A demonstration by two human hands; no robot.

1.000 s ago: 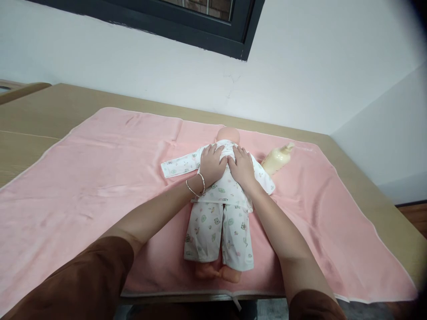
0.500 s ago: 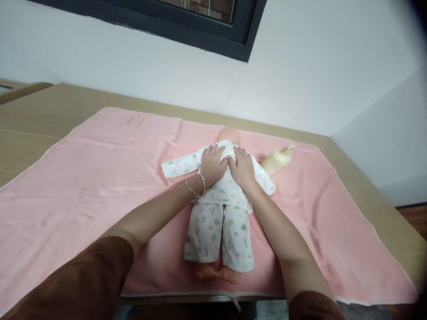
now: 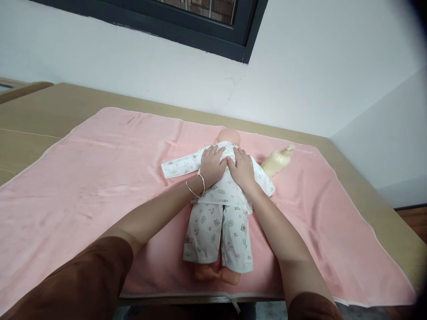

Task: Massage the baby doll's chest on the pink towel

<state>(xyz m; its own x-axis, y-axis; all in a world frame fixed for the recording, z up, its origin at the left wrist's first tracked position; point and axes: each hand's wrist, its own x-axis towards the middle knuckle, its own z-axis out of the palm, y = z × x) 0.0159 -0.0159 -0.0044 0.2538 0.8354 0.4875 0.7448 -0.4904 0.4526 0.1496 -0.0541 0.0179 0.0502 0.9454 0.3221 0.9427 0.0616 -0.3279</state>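
A baby doll (image 3: 222, 195) in a white printed top and trousers lies on a pink blanket (image 3: 116, 155), its head at the far end and its bare feet towards me. Which way its face points I cannot tell. My left hand (image 3: 212, 166) rests flat on the upper left of its torso, fingers spread. On the upper right, my right hand (image 3: 242, 168) lies the same way, the thumbs nearly meeting. A bracelet (image 3: 201, 186) circles my left wrist. Right of the doll, a bottle (image 3: 277, 162) with pale yellow contents lies on its side, partly behind the doll's sleeve.
The blanket covers much of a wooden table (image 3: 80, 98) and hangs at its near edge. Beyond it stands a white wall (image 3: 187, 80) with a dark-framed window (image 3: 200, 33). Another wooden surface edge (image 3: 30, 91) shows at far left.
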